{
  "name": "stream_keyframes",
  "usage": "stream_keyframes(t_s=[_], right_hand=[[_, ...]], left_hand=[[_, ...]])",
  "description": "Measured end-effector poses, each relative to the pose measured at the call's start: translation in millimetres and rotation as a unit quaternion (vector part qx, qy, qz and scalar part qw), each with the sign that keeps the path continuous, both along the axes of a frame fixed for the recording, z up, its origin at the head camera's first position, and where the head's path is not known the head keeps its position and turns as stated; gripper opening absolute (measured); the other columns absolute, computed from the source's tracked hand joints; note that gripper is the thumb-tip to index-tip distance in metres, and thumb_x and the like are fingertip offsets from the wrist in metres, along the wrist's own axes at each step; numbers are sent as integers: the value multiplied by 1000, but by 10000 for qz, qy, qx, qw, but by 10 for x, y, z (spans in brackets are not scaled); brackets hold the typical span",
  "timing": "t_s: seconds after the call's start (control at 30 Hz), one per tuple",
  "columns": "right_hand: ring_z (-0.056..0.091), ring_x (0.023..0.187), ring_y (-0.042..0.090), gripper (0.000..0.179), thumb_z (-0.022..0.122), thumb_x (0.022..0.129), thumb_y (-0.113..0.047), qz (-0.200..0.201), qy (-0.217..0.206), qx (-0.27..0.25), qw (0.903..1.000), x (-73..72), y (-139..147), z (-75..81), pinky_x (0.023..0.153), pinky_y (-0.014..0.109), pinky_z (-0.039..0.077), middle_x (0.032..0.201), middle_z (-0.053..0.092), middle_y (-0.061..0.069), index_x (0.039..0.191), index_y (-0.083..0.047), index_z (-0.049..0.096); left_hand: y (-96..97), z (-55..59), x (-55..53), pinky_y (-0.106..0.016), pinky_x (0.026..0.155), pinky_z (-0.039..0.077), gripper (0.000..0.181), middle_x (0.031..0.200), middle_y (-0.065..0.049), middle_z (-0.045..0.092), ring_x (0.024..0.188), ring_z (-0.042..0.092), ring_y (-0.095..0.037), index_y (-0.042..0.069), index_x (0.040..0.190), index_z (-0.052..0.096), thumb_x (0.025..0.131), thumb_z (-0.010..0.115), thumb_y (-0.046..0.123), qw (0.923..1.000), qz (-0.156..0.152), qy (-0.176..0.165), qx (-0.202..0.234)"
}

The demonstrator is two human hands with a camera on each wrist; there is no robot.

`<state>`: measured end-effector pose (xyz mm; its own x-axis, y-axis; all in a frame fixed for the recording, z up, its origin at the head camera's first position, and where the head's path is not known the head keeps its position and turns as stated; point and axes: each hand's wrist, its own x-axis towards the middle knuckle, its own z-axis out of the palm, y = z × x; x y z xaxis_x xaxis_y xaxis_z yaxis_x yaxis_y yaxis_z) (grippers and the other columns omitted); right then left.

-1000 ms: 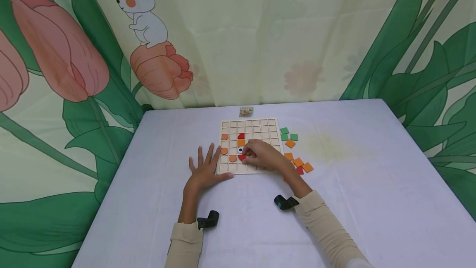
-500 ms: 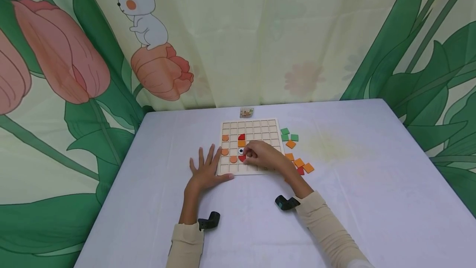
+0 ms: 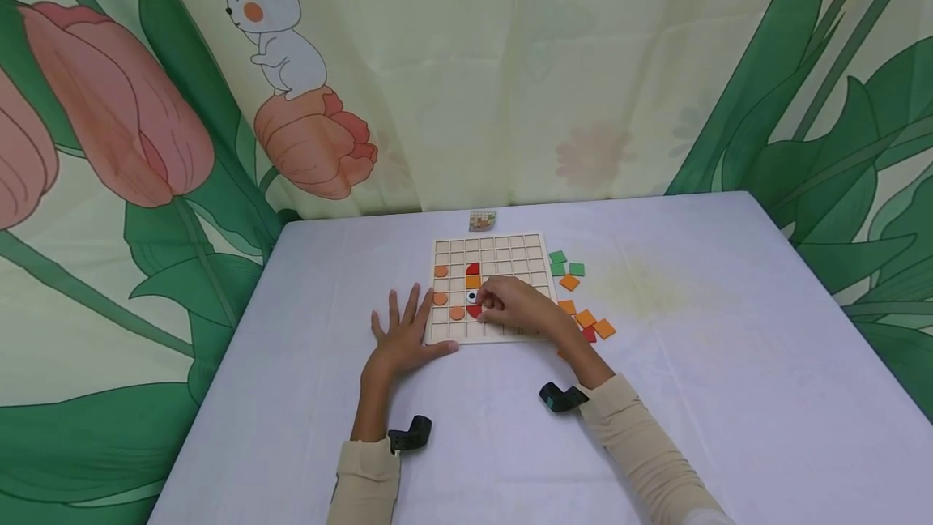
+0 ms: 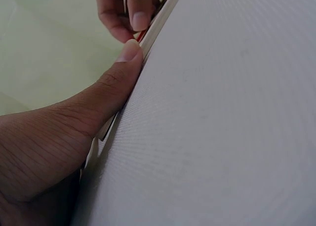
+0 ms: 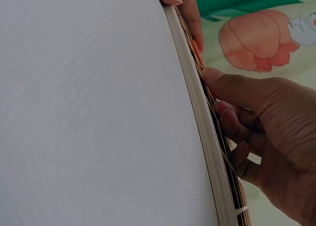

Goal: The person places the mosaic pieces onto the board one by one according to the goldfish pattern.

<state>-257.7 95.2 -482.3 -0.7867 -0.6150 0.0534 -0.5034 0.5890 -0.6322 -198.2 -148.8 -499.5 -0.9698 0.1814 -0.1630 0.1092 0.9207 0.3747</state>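
Observation:
A pale wooden grid board (image 3: 514, 254) lies on the table. My left hand (image 3: 401, 339) rests spread at its lower left corner, thumb along the front edge and forefinger by the left edge. My right hand (image 3: 519, 303) reaches over the board with curled fingers, its thumb and forefinger pinching a red rounded tile (image 3: 473, 311). Just above that sit a white eye tile (image 3: 471, 296), an orange square tile (image 3: 473, 282) and another red tile (image 3: 473, 269). Orange round tiles (image 3: 440, 271) occupy cells on the left. The right hand hides part of the board.
Loose green tiles (image 3: 576, 270) and orange tiles (image 3: 604, 329) lie right of the board, with a red tile (image 3: 589, 335) among them. A small patterned card (image 3: 482, 221) lies behind the board. A printed curtain (image 3: 466, 87) hangs beyond the table.
Both hands keep practically the same place. The tiles on the board look unmoved; only the head view shifts slightly.

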Motion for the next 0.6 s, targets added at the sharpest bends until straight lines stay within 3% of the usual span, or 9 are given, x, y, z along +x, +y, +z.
stream_keyframes(t_s=[0.6], right_hand=[[52,76,12,18,73,89,-27,3,35,21,10000,-9,0,-31,69,25,48,82,56,-5,99,-15,65]], left_hand=[[-19,-41,-23,-70,106,-11,110,164,-5,-6,145,-22,-38,25,159,6,77,63,73,10000,-21,-33,85]])
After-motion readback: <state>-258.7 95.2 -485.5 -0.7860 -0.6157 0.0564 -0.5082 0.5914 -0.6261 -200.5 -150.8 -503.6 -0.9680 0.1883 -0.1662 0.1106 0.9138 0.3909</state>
